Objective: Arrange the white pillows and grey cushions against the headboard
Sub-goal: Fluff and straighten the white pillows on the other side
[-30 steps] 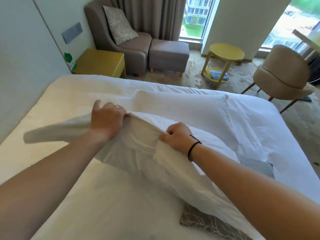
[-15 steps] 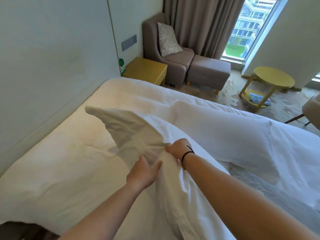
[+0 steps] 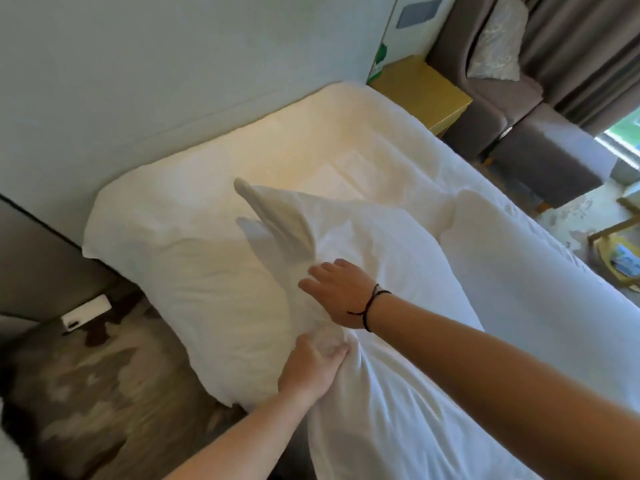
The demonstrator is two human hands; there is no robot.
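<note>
A white pillow lies tilted across the near side of the bed, one corner sticking up toward the pale headboard. My left hand grips a bunch of its fabric at the near edge. Just above that, my right hand rests on top of the pillow with fingers stretched out to the left. A second white pillow lies to the right, touching the first. One grey patterned cushion leans in the armchair at the top right. No other grey cushion shows.
The white sheet runs bare up to the headboard. A yellow nightstand, grey armchair and ottoman stand beyond the bed. A white phone-like object lies on the carpet at the left.
The view has swung left toward the headboard. The pillow has moved toward the head of the bed. My right hand has loosened from pinching the fabric to lying on top.
</note>
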